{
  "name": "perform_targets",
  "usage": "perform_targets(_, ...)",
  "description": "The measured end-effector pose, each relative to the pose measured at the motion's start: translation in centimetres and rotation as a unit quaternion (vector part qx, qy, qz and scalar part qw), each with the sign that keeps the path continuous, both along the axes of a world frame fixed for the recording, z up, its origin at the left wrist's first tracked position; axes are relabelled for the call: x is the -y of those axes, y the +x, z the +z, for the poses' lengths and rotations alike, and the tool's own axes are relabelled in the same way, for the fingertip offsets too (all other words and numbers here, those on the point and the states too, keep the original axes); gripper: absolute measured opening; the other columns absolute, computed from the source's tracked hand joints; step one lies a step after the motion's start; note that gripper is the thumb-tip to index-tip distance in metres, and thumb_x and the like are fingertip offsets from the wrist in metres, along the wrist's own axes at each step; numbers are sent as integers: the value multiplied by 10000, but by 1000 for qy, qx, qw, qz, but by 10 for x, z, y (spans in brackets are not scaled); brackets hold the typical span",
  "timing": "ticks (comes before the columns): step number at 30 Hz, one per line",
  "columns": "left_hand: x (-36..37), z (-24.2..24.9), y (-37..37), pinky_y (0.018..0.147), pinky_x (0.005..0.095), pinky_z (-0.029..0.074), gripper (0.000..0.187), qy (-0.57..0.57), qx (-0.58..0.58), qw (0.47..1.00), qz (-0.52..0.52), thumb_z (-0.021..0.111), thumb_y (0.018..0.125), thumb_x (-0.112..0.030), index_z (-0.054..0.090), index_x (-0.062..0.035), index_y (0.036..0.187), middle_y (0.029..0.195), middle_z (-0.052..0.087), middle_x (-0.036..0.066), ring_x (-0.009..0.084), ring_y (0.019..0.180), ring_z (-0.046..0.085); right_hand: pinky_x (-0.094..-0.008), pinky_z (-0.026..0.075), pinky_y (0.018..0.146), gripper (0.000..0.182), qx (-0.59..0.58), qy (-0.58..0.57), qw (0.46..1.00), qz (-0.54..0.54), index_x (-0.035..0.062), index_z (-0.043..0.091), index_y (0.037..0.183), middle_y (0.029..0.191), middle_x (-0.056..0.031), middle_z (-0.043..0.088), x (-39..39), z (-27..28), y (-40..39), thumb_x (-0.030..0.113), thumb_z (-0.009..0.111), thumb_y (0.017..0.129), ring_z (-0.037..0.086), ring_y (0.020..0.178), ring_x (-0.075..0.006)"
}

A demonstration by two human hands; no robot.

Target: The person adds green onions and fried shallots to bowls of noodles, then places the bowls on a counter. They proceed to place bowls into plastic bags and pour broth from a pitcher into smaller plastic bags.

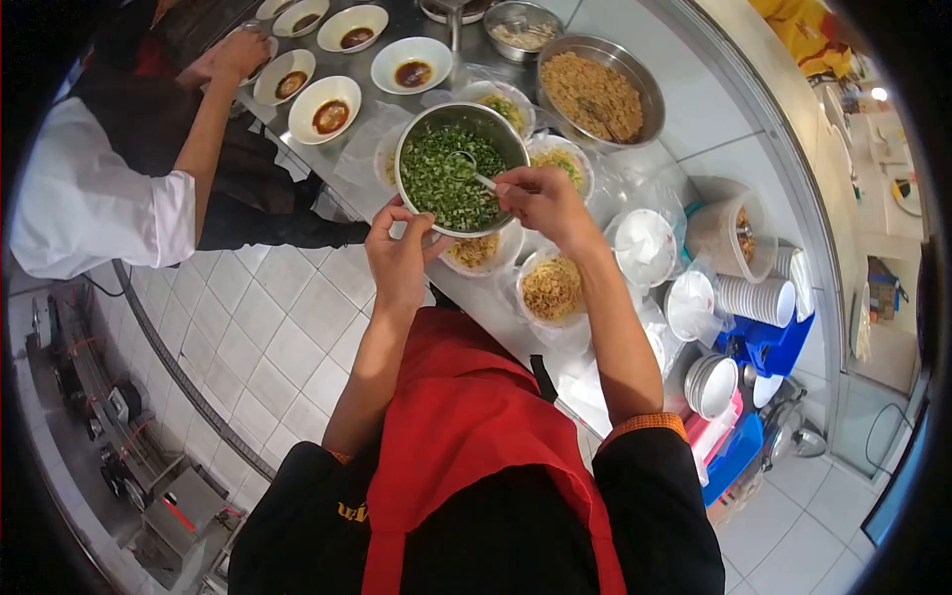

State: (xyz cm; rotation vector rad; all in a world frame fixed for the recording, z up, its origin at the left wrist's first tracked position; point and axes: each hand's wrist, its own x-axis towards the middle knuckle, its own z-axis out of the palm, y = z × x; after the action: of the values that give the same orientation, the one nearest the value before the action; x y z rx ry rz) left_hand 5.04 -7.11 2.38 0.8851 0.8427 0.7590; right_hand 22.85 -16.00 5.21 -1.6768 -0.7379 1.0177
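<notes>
Head view, left to right. A co-worker's hand [243,52], far left, beside white bowls [382,67] holding dark sauce. Left hand [397,248], pinching the near rim of a metal bowl [466,112] between thumb and fingers. The bowl was held over the counter [486,302], mid-scene, among portions of noodles. Step in hand, as judged: spooning out greens as a garnish; the next move seemed to call for a level bowl and a loaded spoon lifted clear without spilling. Bowl: round, shiny, well filled with chopped greens [441,183], finely cut, bright to dark green. Spoon [483,181], its head among the greens, its handle pinched by the right hand [543,203]. Nearer and right, noodles under brown crumbs [551,288]. Far right, brown mince [595,79]; farther right, stacked cups [756,300].
</notes>
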Motion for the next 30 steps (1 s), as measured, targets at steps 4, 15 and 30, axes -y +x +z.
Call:
perform_targets(4,9,-6,-3,641,290,586,83,-18,-18,999,-32,565,857,-32,491,-45,822,966,587,55,170,787,638,-173,333,467,184,-57,-9,998,-33,-16,639,1013,740,4,590,57,14,10,97,607,872,450,553,-30)
perform_targets(15,-31,-1,-20,661,353,577,87,47,4,997,57,586,838,0,516,-45,814,866,601,64,195,744,629,-281,463,591,112,198,-41,962,-182,-29,672,868,744,-110,649,191,-66,-34,-43,655,757,583,632,-143)
perform_targets(30,56,7,-12,678,354,608,126,56,-32,998,16,613,810,24,497,-4,771,1288,398,81,221,912,611,-435,487,693,142,508,77,852,-98,-78,595,827,803,-212,593,59,-15,-45,-72,601,685,594,762,-373)
